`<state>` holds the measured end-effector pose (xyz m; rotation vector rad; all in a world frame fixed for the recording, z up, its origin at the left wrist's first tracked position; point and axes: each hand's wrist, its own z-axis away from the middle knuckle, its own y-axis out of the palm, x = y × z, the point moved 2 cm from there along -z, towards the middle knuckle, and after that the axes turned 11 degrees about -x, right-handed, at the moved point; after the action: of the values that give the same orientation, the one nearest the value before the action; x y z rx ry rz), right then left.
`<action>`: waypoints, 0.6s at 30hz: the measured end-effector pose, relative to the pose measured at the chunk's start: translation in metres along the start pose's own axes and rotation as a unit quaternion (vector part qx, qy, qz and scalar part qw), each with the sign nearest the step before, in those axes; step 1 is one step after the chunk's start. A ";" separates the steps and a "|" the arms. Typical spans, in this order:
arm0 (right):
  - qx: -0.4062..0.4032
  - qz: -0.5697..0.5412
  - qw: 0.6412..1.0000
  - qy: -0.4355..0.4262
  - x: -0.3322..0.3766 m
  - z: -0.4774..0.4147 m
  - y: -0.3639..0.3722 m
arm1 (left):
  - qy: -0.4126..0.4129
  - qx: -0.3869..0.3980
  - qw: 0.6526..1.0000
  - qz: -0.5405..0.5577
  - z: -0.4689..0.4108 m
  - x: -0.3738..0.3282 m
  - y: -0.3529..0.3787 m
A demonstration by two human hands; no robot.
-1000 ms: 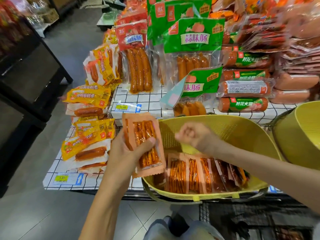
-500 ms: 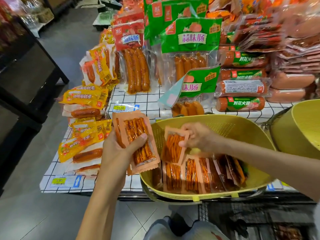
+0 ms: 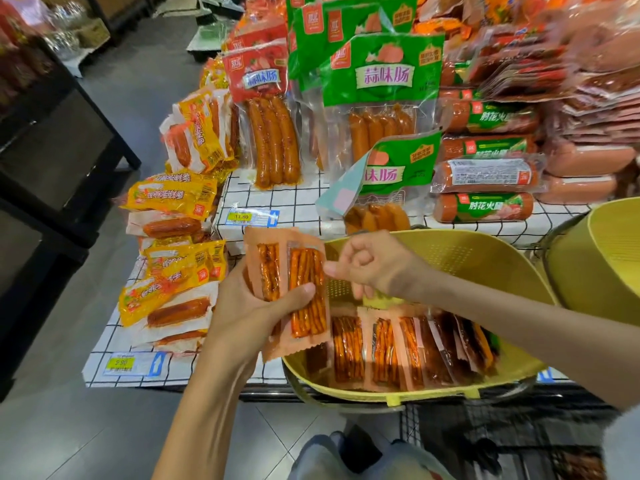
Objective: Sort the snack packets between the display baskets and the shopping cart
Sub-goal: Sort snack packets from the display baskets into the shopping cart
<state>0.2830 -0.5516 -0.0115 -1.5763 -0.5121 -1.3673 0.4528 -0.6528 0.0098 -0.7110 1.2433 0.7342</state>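
The cart [image 3: 519, 445] sits nearest, at 5 o'clock. The left hand [image 3: 249, 306] grips two fanned packets [image 3: 304, 265] at 9 o'clock of the basket [image 3: 467, 258]. The right hand [image 3: 377, 268], fingers curled, meets their 3 o'clock edge; whether it pinches is unclear. Slick packets could slide apart and drop to the floor [image 3: 104, 427] if that grip loosens.

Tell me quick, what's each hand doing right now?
Left hand: holding two snack packets, thumb across them.
Right hand: fingers curled at the packets' edge; cannot tell if it grips.
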 end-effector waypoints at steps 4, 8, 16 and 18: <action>0.202 0.435 0.876 0.049 -0.058 0.014 -0.005 | -0.002 -0.028 0.999 0.030 -0.001 0.001 -0.011; 0.217 0.476 0.852 0.038 -0.071 0.014 0.002 | -0.011 -0.006 0.999 0.038 -0.001 0.000 -0.007; 0.079 0.365 0.923 0.089 -0.074 0.002 -0.003 | -0.030 0.013 0.999 0.038 0.002 0.005 0.000; 0.029 0.316 0.946 0.064 -0.068 -0.003 -0.007 | -0.031 0.007 0.998 0.047 0.002 0.005 -0.002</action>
<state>0.2564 -0.5327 -0.0712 -1.4196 0.0450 -0.9373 0.4562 -0.6519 0.0053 -0.6169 1.2300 0.8188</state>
